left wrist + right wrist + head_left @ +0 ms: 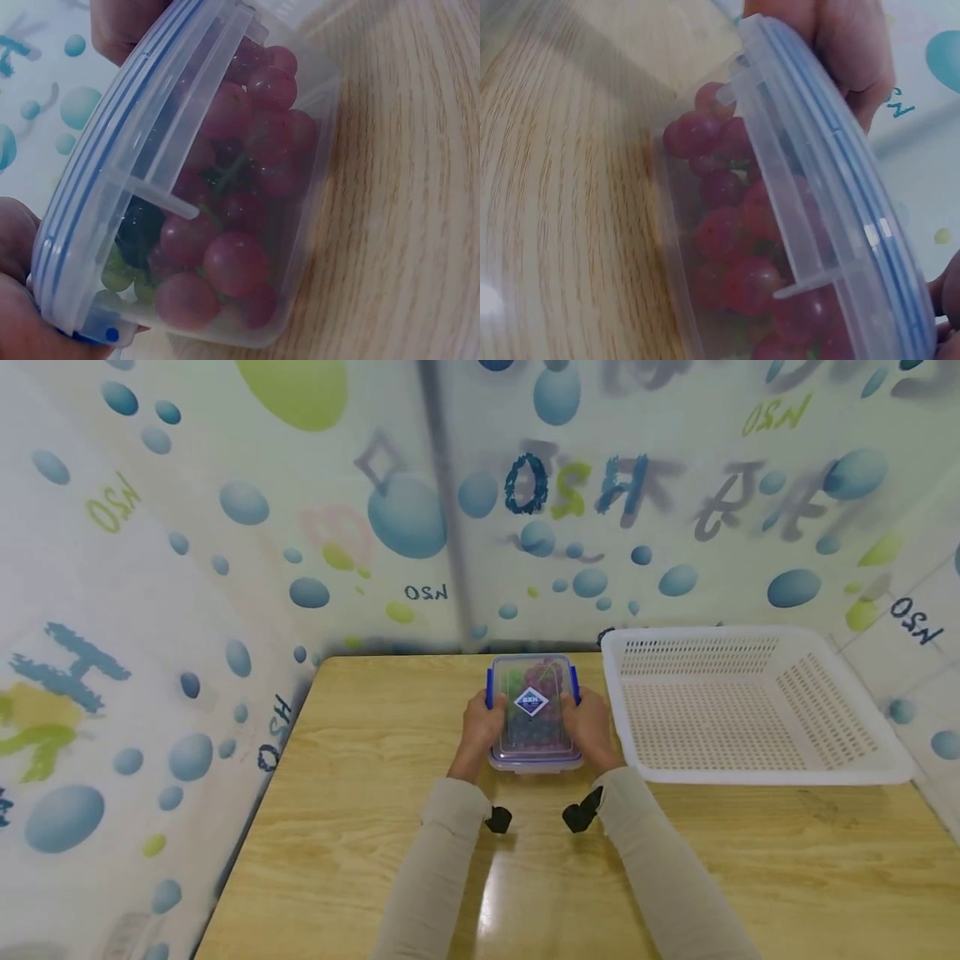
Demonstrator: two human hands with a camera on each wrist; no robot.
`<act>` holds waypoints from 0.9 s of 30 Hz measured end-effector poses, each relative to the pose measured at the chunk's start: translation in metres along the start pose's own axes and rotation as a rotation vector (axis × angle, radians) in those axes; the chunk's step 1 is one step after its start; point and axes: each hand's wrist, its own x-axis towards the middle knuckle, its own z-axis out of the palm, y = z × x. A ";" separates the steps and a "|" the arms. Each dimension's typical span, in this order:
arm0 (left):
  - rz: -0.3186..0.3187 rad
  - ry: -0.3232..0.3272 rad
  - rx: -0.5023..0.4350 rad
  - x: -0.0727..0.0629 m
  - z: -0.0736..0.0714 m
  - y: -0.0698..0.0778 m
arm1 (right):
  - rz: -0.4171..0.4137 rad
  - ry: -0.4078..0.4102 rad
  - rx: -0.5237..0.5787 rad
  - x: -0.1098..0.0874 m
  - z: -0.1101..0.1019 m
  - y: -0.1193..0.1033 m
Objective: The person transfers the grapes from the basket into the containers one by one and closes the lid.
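Observation:
A clear plastic food container (535, 752) with a blue-lined lid stands on the wooden table between both hands. Through its walls show red-purple grapes (236, 266), with some green and dark fruit beside them. My left hand (482, 727) grips the container's left side, and my right hand (591, 727) grips the right side. Both thumbs lie along the lid's edges, near the blue side latches (575, 683); the other fingers are largely hidden in the head view. On top of the lid is a blue and white diamond label (531, 701).
A white perforated plastic basket (630, 727) stands right of the container, close to the right hand. The wooden table (360, 735) meets a patterned wall covering (525, 585) at the back and sides. Black straps (581, 814) hang at the wrists.

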 end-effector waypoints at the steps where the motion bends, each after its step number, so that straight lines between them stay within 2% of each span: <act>1: 0.008 0.007 0.012 -0.001 0.000 -0.001 | -0.004 -0.005 -0.020 0.000 0.001 0.000; 6: 0.037 0.054 0.027 -0.003 -0.006 0.001 | -0.054 -0.008 -0.108 -0.001 0.006 -0.007; 8: 0.030 0.049 0.006 -0.004 -0.008 0.000 | -0.068 -0.005 -0.123 -0.002 0.007 -0.007; 13: 0.017 0.008 -0.046 -0.005 -0.005 -0.010 | -0.101 0.012 -0.112 -0.007 0.008 0.003; 17: 0.031 0.014 -0.067 -0.006 0.001 -0.015 | -0.106 0.042 -0.114 -0.010 0.011 0.010; 24: 0.071 0.044 -0.065 -0.006 0.007 -0.010 | -0.119 0.096 -0.102 -0.008 0.009 0.012; 27: 0.058 0.053 -0.060 -0.006 0.006 -0.009 | -0.118 0.092 -0.096 -0.008 0.009 0.011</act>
